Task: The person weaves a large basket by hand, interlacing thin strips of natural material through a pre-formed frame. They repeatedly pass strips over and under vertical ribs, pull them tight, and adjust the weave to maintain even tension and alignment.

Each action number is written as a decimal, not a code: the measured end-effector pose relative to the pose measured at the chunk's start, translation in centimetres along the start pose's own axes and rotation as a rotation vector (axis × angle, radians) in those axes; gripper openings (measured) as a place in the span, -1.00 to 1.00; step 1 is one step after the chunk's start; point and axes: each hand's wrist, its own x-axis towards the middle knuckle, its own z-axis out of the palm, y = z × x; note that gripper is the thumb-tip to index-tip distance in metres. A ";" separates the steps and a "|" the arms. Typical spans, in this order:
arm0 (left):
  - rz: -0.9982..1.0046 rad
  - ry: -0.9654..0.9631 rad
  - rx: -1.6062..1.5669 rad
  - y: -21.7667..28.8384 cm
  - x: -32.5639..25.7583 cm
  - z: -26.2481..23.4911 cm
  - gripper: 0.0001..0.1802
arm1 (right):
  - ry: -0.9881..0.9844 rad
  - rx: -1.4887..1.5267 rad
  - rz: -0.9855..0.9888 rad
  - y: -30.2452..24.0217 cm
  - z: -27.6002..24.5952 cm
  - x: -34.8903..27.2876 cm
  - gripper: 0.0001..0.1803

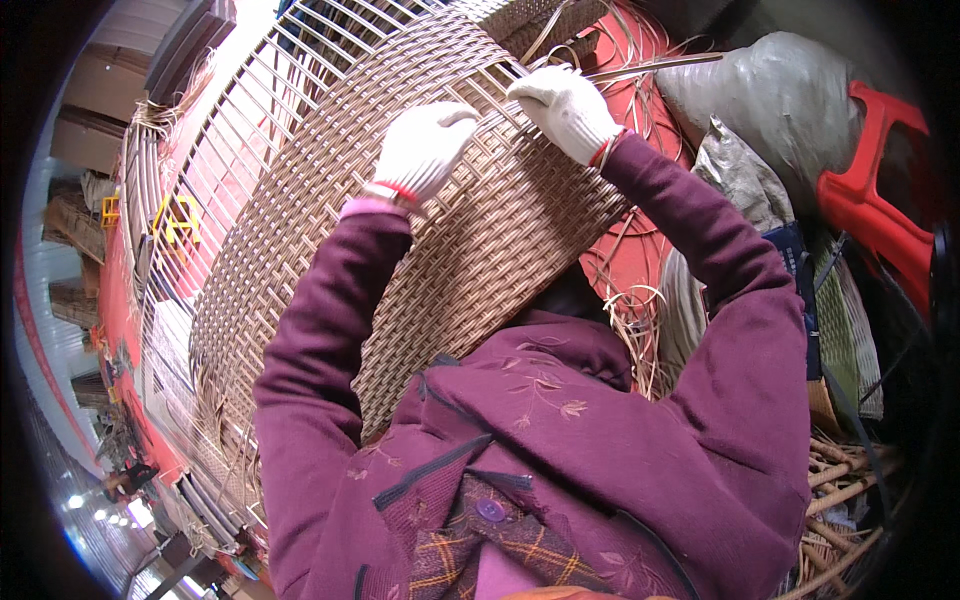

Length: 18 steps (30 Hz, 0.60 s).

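A large brown woven wicker panel (440, 270) lies tilted in front of me, its weave filling the near part and bare metal rods (230, 130) showing along the far left. My left hand (425, 150), in a white knit glove, is closed at the panel's upper part; what its fingertips hold is hidden. To the right, my right hand (565, 110), also gloved, pinches at the panel's upper right edge. A flat wicker strand (655, 65) runs out from this hand toward the right. Between the hands, a short gap in the weave shows rods.
Loose strands (635, 310) lie tangled on a red surface (628, 258) beside the panel. At the right are a red plastic stool (865, 180) and a bulky wrapped grey bundle (770, 90). More wicker (835, 510) sits at the lower right.
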 end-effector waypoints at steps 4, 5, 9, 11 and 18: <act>0.092 -0.122 0.324 -2.1 4.7 1.9 -0.63 | 0.021 -0.022 0.023 0.1 1.0 -1.6 -0.88; 0.011 -0.213 0.398 -2.6 5.5 2.1 -0.62 | 0.029 -0.015 0.034 0.2 1.2 -1.8 -0.88; 0.155 -0.358 0.549 -3.4 7.3 2.5 -0.77 | -0.019 0.046 0.067 1.5 1.5 -0.7 -0.88; 0.088 -0.400 0.389 -3.4 7.6 2.3 -0.83 | -0.137 0.093 0.042 2.6 1.2 0.3 -0.87; 0.161 -0.401 -0.056 -3.1 6.8 0.4 -0.85 | -0.388 0.160 -0.037 4.3 0.1 2.2 -0.85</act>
